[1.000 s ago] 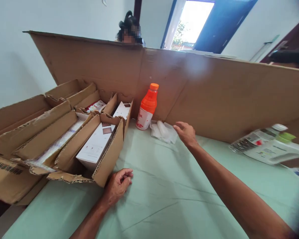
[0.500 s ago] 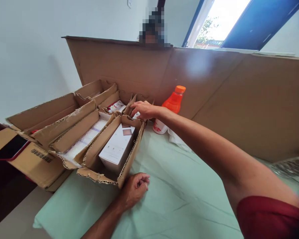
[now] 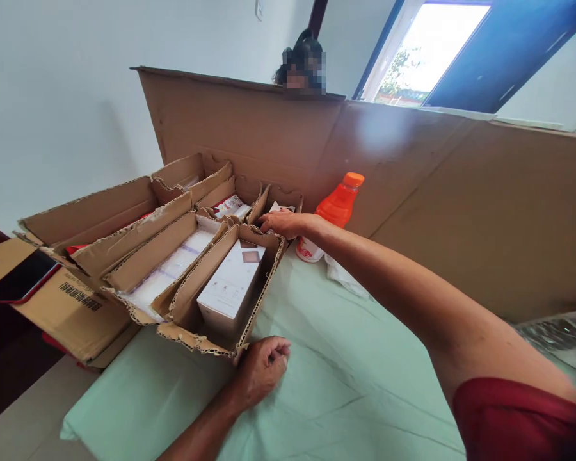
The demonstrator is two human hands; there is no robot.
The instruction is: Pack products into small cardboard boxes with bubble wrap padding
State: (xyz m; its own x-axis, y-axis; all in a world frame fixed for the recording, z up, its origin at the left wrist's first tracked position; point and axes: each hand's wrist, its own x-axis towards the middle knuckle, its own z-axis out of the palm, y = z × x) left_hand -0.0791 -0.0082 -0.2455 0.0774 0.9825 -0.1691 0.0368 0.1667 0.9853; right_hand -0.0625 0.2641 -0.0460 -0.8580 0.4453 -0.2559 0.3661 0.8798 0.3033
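Note:
My right hand [image 3: 283, 223] reaches into a small cardboard compartment [image 3: 295, 195] at the back right of the divided boxes. Its fingertips dip below the cardboard edge, so their grip is hidden. Beside them a whitish item [image 3: 275, 208] shows in that compartment. My left hand [image 3: 265, 365] rests on the green cloth [image 3: 326, 365] with its fingers curled and nothing visible in them, close by the front corner of the nearest compartment [image 3: 196, 339]. Inside that one lies a white printed box [image 3: 230, 282].
Just right of the compartments stands an orange-capped bottle [image 3: 338, 203] with crumpled white tissue [image 3: 343, 275] beside it. A tall cardboard panel [image 3: 413, 186] closes off the back; a person's head shows above it. A phone [image 3: 22, 278] lies on a carton [image 3: 81, 307] at left.
My right hand has sunk lower into the back right compartment, its fingers now dipping behind the edge. The left hand stays in place. The view has shifted slightly.

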